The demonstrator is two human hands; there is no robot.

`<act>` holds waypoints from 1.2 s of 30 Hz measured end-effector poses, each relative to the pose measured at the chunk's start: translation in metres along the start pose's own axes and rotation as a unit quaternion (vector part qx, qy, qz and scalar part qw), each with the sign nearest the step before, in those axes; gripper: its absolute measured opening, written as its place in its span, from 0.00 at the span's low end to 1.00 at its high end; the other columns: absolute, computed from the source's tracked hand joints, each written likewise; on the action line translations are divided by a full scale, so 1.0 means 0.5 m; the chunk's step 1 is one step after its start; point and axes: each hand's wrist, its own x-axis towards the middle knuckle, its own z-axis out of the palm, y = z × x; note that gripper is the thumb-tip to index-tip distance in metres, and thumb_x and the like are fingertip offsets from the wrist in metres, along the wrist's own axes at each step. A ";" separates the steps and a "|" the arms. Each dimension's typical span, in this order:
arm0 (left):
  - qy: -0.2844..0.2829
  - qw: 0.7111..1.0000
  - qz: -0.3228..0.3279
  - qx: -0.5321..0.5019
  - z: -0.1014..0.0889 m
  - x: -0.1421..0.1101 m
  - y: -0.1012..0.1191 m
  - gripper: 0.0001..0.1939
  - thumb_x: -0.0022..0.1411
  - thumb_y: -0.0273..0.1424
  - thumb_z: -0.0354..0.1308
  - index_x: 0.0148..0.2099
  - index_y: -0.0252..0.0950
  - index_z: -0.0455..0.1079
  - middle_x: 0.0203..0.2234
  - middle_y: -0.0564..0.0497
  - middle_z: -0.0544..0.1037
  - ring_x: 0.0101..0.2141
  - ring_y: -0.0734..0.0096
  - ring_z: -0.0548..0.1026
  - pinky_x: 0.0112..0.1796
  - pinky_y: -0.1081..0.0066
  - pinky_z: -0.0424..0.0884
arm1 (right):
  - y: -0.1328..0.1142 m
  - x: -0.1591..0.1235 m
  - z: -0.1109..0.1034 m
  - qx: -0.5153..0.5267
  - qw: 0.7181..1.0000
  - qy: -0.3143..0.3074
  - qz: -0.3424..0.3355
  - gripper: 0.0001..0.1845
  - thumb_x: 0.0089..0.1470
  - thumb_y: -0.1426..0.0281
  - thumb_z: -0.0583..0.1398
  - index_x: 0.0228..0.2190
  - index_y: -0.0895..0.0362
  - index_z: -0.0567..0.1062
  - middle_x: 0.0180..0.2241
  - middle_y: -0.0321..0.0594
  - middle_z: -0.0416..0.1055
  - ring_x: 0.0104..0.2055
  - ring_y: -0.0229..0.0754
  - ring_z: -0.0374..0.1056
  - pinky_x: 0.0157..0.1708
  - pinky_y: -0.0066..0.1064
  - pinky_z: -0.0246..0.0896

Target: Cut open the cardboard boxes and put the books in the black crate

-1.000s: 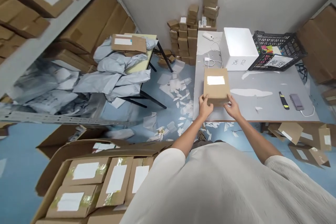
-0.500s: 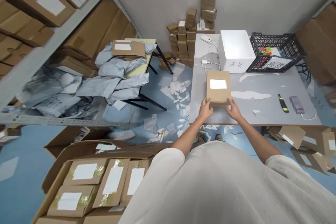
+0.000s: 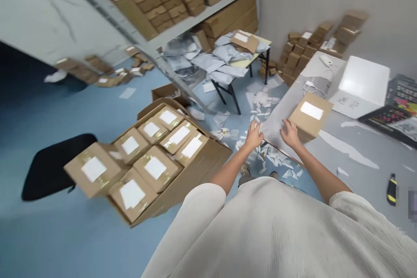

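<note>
A brown cardboard box (image 3: 306, 126) with a white label on top stands on the grey table (image 3: 345, 137). My right hand (image 3: 290, 134) is at its left front corner, fingers apart; whether the fingertips still touch the cardboard I cannot tell. My left hand (image 3: 254, 135) hangs in the air past the table's edge, away from the box, with its fingers spread and nothing in them. To the left, a large open carton (image 3: 195, 182) on the floor holds several taped, labelled boxes (image 3: 155, 167).
A white foam box (image 3: 361, 82), a black crate (image 3: 397, 117) and a yellow-black utility knife (image 3: 392, 190) are on the table. Paper scraps (image 3: 260, 100) litter the floor. Grey parcels (image 3: 224, 58) cover a small table beside the shelving (image 3: 208, 11). A black chair seat (image 3: 58, 165) is at left.
My view has swung left, bringing the whole carton of boxes into sight. My left hand has come off the labelled box, which stays on the table; my right hand has loosened.
</note>
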 end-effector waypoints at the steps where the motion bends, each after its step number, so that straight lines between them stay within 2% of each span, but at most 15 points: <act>1: 0.015 1.000 -0.017 0.002 -0.021 -0.019 -0.018 0.33 0.70 0.26 0.58 0.76 0.36 0.66 0.78 0.34 0.57 0.77 0.43 0.59 0.75 0.44 0.59 | -0.026 0.010 0.017 0.008 1.000 -0.016 -0.016 0.34 0.64 0.61 0.57 0.69 0.54 0.70 0.73 0.59 0.63 0.74 0.69 0.58 0.70 0.69 0.59; 6: 0.086 0.992 -0.088 0.001 -0.127 -0.119 -0.117 0.33 0.71 0.27 0.57 0.76 0.36 0.65 0.78 0.34 0.57 0.76 0.43 0.61 0.74 0.43 0.59 | -0.166 0.045 0.118 0.038 0.990 -0.085 -0.106 0.34 0.64 0.61 0.57 0.69 0.55 0.71 0.73 0.58 0.63 0.74 0.67 0.60 0.72 0.66 0.58; 11: 0.156 0.979 -0.128 -0.009 -0.245 -0.248 -0.241 0.33 0.70 0.29 0.59 0.76 0.37 0.65 0.77 0.35 0.59 0.76 0.42 0.61 0.73 0.42 0.61 | -0.336 0.053 0.259 0.074 0.972 -0.131 -0.183 0.34 0.63 0.61 0.58 0.68 0.54 0.72 0.71 0.57 0.65 0.74 0.65 0.60 0.73 0.65 0.57; 16: 0.225 0.959 -0.170 0.004 -0.378 -0.395 -0.375 0.32 0.71 0.29 0.57 0.75 0.39 0.65 0.77 0.34 0.59 0.77 0.43 0.59 0.73 0.40 0.60 | -0.547 0.025 0.421 0.114 0.945 -0.179 -0.247 0.33 0.62 0.62 0.58 0.66 0.56 0.74 0.69 0.59 0.68 0.73 0.65 0.63 0.74 0.63 0.57; 20: 0.271 0.937 -0.222 0.009 -0.457 -0.510 -0.463 0.33 0.71 0.29 0.56 0.75 0.36 0.64 0.77 0.32 0.59 0.77 0.42 0.58 0.74 0.40 0.60 | -0.701 -0.017 0.521 0.149 0.911 -0.240 -0.299 0.32 0.62 0.62 0.59 0.66 0.54 0.74 0.69 0.56 0.68 0.74 0.63 0.62 0.75 0.62 0.56; 24: 0.309 0.910 -0.276 -0.002 -0.493 -0.610 -0.528 0.33 0.72 0.30 0.56 0.76 0.37 0.63 0.78 0.32 0.57 0.77 0.42 0.58 0.73 0.40 0.61 | -0.808 -0.052 0.593 0.163 0.877 -0.303 -0.336 0.31 0.63 0.61 0.59 0.66 0.53 0.74 0.69 0.55 0.69 0.74 0.62 0.63 0.76 0.62 0.56; 28: 0.334 0.884 -0.327 -0.009 -0.505 -0.678 -0.575 0.33 0.70 0.29 0.57 0.76 0.35 0.63 0.78 0.31 0.57 0.78 0.41 0.57 0.74 0.40 0.59 | -0.875 -0.073 0.657 0.167 0.844 -0.357 -0.365 0.32 0.64 0.61 0.59 0.66 0.54 0.74 0.69 0.56 0.69 0.74 0.61 0.63 0.76 0.59 0.56; 32: 0.340 0.867 -0.365 -0.007 -0.521 -0.710 -0.610 0.34 0.70 0.29 0.57 0.75 0.35 0.63 0.78 0.31 0.57 0.78 0.40 0.56 0.74 0.38 0.58 | -0.928 -0.080 0.719 0.180 0.822 -0.395 -0.369 0.32 0.64 0.58 0.60 0.67 0.53 0.74 0.68 0.53 0.71 0.73 0.60 0.64 0.76 0.58 0.56; 36: 0.358 0.845 -0.397 -0.007 -0.555 -0.721 -0.639 0.35 0.68 0.28 0.58 0.76 0.38 0.63 0.77 0.34 0.59 0.77 0.42 0.58 0.74 0.39 0.60 | -0.990 -0.074 0.767 0.166 0.801 -0.435 -0.376 0.32 0.66 0.57 0.59 0.67 0.53 0.74 0.67 0.54 0.73 0.72 0.60 0.66 0.75 0.59 0.57</act>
